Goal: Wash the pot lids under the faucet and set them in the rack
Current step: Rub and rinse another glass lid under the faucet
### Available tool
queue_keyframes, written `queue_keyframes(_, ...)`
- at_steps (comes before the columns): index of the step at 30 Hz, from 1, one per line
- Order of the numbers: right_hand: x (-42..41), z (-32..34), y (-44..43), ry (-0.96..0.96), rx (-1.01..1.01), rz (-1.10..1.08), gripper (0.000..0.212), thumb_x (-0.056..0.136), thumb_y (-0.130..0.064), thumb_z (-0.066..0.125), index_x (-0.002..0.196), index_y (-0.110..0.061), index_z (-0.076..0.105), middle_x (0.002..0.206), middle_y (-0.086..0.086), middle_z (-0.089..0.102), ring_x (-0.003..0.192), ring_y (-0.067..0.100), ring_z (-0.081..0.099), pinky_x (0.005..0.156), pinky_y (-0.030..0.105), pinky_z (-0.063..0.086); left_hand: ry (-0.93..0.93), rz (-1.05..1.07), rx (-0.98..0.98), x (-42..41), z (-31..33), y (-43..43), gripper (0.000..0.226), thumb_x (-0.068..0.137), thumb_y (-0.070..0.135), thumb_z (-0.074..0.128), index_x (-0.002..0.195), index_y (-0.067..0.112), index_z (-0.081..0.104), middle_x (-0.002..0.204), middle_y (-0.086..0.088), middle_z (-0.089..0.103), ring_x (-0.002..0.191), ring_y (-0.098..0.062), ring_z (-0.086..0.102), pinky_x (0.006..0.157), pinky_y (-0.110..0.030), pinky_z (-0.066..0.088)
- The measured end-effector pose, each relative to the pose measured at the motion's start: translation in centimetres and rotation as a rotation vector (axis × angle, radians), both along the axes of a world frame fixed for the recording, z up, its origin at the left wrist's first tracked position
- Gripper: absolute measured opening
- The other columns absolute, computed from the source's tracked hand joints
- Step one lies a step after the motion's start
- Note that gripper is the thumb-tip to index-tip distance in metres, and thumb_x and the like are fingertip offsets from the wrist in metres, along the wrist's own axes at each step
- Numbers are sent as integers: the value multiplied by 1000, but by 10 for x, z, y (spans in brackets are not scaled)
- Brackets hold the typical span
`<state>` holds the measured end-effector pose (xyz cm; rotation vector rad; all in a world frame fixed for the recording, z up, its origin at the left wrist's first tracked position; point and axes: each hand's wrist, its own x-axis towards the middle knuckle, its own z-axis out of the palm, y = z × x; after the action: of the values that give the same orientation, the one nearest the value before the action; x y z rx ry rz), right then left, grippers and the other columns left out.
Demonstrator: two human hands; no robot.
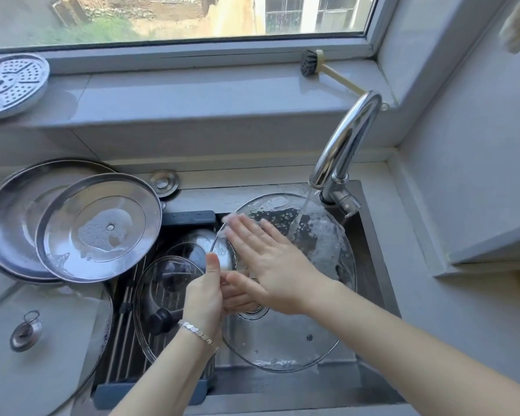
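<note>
A large glass pot lid (321,250) is held tilted in the sink under the running faucet (345,145), with soap bubbles on it. My left hand (204,295) grips its left rim and underside. My right hand (270,259) lies flat on the lid's upper face, fingers spread. A second glass lid (285,343) lies lower in the sink. On the roll-up rack (126,325) over the sink's left half rest a glass lid with a black knob (162,307) and a steel lid (201,241).
Two steel lids (99,229) lean stacked on the counter at left, and a big glass lid with a metal knob (42,340) lies in front of them. A perforated steamer plate (9,85) and a dish brush (312,66) sit on the windowsill.
</note>
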<state>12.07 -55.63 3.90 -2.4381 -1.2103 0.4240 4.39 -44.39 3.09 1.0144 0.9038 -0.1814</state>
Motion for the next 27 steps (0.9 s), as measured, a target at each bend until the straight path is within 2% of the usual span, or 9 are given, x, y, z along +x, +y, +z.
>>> queue_keyframes(2,3,-2,3,-8,-18,-41,73,85,-64,-2,143,-21,-15,147,-7,-24,138,7,-24,117,30,-12,-26,-34,31,2,3,-3,54,91,53,32,67,7,47,56,-7,52,42,-17,49,46,-23,43)
queue_keyframes(5,25,-5,0,61,-109,-413,70,96,-54,9,146,-13,-18,152,2,-29,140,13,-25,117,33,-13,-72,-19,171,4,5,-8,64,90,53,30,67,0,56,66,-18,58,52,-21,54,42,-21,43)
queue_keyframes(8,0,-8,11,-62,-6,-156,68,91,-52,4,144,-14,-16,151,3,-26,141,17,-23,115,32,-17,-64,46,224,9,4,-10,70,93,52,27,69,-4,61,46,-15,62,36,-22,59,36,-24,48)
queue_keyframes(10,-14,-12,14,-188,77,-1,66,91,-48,10,146,-13,-1,151,0,-12,143,21,-11,114,33,-11,-58,57,245,12,5,-11,70,93,52,25,66,-1,61,38,-9,58,31,-17,56,33,-21,46)
queue_keyframes(15,15,-6,23,29,14,-633,73,86,-47,4,149,-11,-5,157,6,-14,145,16,-14,116,34,-11,-93,30,192,20,12,-26,68,95,50,25,65,-1,60,41,-9,62,34,-19,60,37,-29,51)
queue_keyframes(19,-14,-6,35,-171,141,-338,66,94,-41,9,144,-3,28,154,13,23,144,24,20,117,35,2,-33,146,264,22,5,-21,61,89,58,32,66,9,61,40,2,59,35,-11,55,35,-18,44)
queue_keyframes(21,-4,-5,31,-183,112,-303,65,94,-44,15,147,-8,21,157,9,15,146,19,11,117,33,-4,-62,172,203,23,8,-21,63,90,57,30,68,7,60,40,-1,60,35,-14,56,36,-22,47)
queue_keyframes(24,25,-2,35,0,0,-637,64,98,-44,17,149,-12,-3,158,5,-10,145,15,-12,117,35,-10,-118,142,163,29,14,-27,69,94,53,26,67,1,61,39,-7,60,31,-17,57,33,-25,49)
queue_keyframes(27,16,0,44,-65,139,-638,63,94,-41,14,149,-10,9,158,9,2,146,19,-1,116,34,-8,-132,148,240,34,12,-20,70,92,56,27,57,7,62,37,-1,57,37,-18,56,36,-20,45)
